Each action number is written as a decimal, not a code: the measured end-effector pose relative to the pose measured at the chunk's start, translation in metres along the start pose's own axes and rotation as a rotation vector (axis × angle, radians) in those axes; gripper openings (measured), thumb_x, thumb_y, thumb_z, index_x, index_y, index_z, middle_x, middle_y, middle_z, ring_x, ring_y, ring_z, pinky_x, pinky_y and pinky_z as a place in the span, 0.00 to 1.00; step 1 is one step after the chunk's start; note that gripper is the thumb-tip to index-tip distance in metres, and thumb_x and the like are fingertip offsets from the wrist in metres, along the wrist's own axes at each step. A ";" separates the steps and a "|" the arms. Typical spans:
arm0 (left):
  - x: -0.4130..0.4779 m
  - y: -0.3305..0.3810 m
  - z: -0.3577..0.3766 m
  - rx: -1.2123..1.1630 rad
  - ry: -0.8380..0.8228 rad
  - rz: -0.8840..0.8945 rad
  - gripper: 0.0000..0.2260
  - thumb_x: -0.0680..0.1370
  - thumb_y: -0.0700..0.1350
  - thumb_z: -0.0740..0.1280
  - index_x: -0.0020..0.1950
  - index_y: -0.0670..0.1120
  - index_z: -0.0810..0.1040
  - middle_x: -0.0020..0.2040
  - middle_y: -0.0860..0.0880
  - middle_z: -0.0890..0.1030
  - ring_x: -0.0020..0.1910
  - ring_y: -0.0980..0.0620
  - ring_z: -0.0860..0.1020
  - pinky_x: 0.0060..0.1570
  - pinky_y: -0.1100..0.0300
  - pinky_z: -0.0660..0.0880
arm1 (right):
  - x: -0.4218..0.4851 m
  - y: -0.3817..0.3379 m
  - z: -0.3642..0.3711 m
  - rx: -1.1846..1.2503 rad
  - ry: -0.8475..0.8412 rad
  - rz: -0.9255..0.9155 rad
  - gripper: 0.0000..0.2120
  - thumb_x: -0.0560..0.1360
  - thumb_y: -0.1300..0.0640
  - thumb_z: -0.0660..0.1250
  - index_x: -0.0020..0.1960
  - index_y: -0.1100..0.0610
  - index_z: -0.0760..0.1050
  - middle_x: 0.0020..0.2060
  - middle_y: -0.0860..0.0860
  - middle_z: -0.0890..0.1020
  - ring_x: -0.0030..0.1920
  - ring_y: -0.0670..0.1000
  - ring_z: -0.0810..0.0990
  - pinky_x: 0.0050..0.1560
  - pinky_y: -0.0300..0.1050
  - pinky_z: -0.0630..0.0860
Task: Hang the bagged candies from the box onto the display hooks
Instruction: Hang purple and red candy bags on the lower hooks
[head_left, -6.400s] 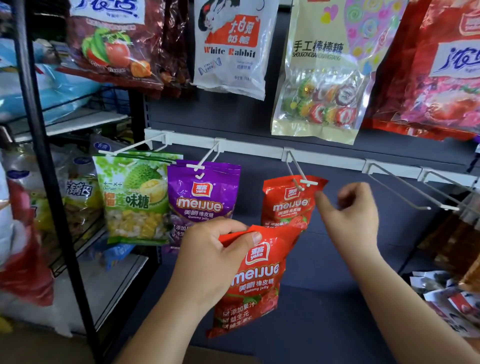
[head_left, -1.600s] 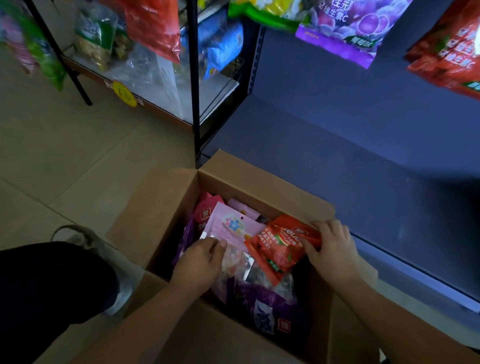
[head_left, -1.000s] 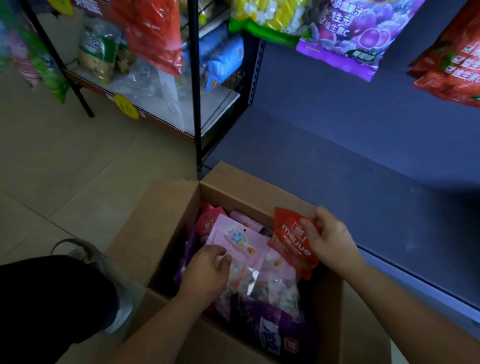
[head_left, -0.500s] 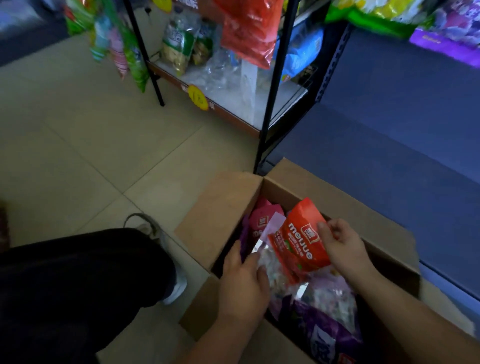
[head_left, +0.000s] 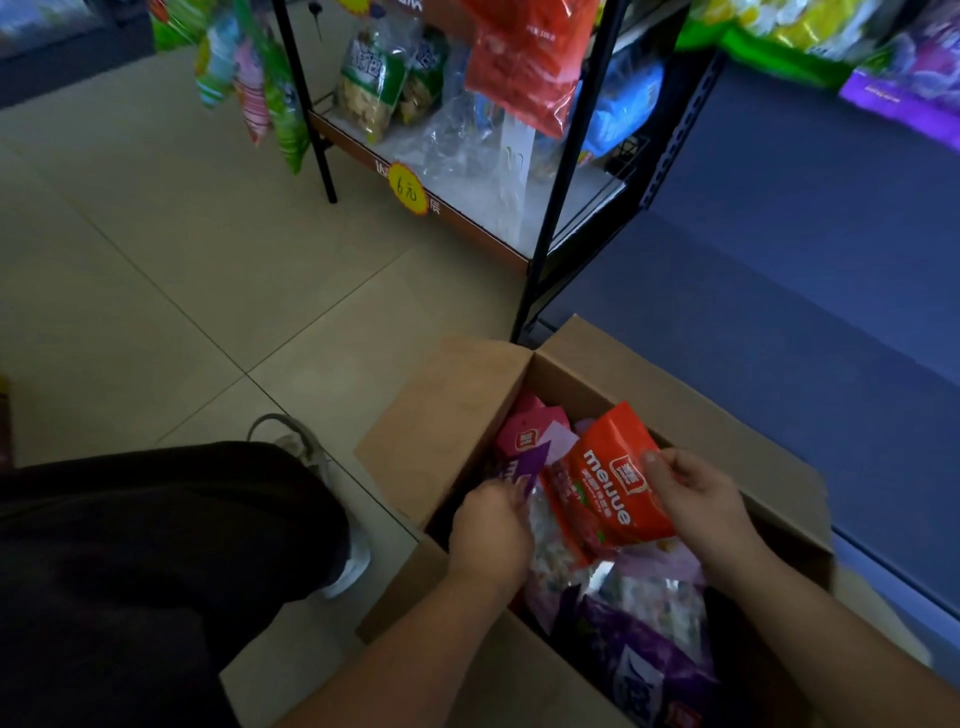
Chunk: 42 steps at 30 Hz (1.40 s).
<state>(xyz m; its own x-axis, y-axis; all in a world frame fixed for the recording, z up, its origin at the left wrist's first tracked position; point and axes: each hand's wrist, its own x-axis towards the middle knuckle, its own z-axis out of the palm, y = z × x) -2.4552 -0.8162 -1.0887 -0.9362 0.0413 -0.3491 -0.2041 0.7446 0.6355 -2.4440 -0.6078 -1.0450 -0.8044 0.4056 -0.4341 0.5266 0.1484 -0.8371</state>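
Far left, a dark trouser leg (head_left: 156, 571) is bent low and a pale shoe (head_left: 345, 558) is planted on the tiled floor (head_left: 156, 270): this person is crouched to reach into the stock. Up by the black rack, a round yellow price tag (head_left: 408, 188) reads "6元".

Centre now, the open cardboard box (head_left: 457, 415) sits on the floor against the display, flaps splayed so both hands can get in. The left hand (head_left: 491, 535) is down inside, fingers curled, nipping the lower edge of a purple bag (head_left: 522, 467). I'd say it's lifting that aside to sort the pile. Behind it is a pink bag (head_left: 524, 431) with a small red-and-white logo square.

Here's the pick: a red candy bag (head_left: 605, 483), "meiJue" in white letters under that same logo, tilted up out of the box. The right hand (head_left: 696, 499) pinches it near the top edge, thumb on the front, handy for finding the hang hole. It's not yet clear of the box.

Right side, the dark blue display panel (head_left: 779, 260), with no hooks in view.
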 end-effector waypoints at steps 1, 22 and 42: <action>-0.002 0.008 0.004 -0.092 0.015 0.036 0.09 0.78 0.44 0.66 0.37 0.44 0.76 0.38 0.50 0.78 0.43 0.46 0.81 0.40 0.60 0.71 | -0.001 -0.001 -0.001 0.026 -0.014 0.007 0.09 0.81 0.52 0.69 0.49 0.56 0.84 0.43 0.56 0.88 0.49 0.64 0.86 0.55 0.64 0.82; 0.003 0.107 -0.023 -0.454 -0.176 0.323 0.27 0.63 0.55 0.79 0.60 0.57 0.76 0.55 0.57 0.82 0.55 0.56 0.82 0.58 0.51 0.79 | -0.006 -0.068 -0.067 -0.048 -0.331 0.027 0.03 0.80 0.66 0.69 0.48 0.65 0.81 0.38 0.64 0.85 0.34 0.54 0.81 0.36 0.43 0.76; -0.087 0.370 -0.098 -0.577 -0.172 0.648 0.02 0.75 0.44 0.76 0.46 0.51 0.88 0.39 0.55 0.88 0.38 0.58 0.85 0.42 0.60 0.81 | -0.102 -0.230 -0.312 0.264 -0.003 -0.352 0.13 0.61 0.59 0.81 0.44 0.58 0.85 0.40 0.57 0.86 0.36 0.53 0.83 0.36 0.42 0.77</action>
<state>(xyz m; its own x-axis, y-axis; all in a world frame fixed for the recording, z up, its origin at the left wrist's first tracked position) -2.4769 -0.6093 -0.7556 -0.8716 0.4724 0.1308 0.1954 0.0901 0.9766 -2.3969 -0.4021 -0.7046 -0.9231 0.3693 -0.1073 0.1317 0.0413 -0.9904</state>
